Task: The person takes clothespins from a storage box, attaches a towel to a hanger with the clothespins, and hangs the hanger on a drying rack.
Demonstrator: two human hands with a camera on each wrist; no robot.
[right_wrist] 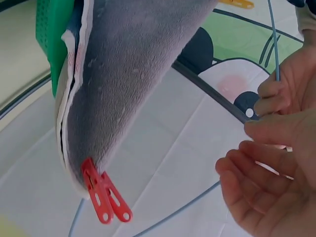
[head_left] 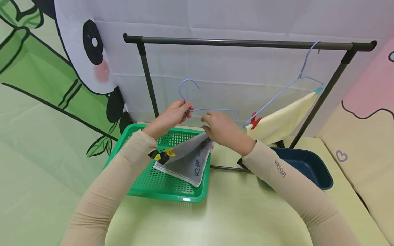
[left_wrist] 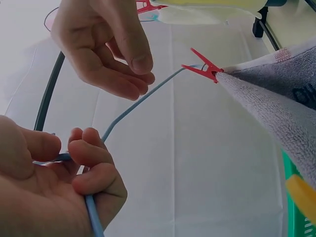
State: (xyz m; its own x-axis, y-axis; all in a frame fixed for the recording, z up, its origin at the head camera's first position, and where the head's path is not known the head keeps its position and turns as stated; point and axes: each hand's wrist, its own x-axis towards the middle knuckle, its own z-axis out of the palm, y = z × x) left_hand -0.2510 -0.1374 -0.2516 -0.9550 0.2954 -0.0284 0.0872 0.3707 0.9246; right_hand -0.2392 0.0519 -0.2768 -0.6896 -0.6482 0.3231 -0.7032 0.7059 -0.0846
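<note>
My left hand (head_left: 173, 114) grips a light-blue wire hanger (head_left: 215, 109) at the base of its hook. A grey towel (head_left: 187, 159) hangs from it, over a green basket (head_left: 191, 197). In the right wrist view, a red clothespin (right_wrist: 104, 192) clamps one towel corner at an end of the hanger. A yellow clothespin (head_left: 169, 152) is at the towel's other side. My right hand (head_left: 223, 128) is beside the hanger with loosely bent fingers. In the left wrist view, the right hand (left_wrist: 101, 49) holds nothing and stays apart from the wire.
A dark metal rack (head_left: 234, 42) spans the back. On its right end another blue hanger (head_left: 303, 68) carries a pale yellow cloth (head_left: 278, 119), with a red clothespin (head_left: 254, 121) at one corner. A dark blue basin (head_left: 307, 167) sits on the table (head_left: 234, 218) to the right.
</note>
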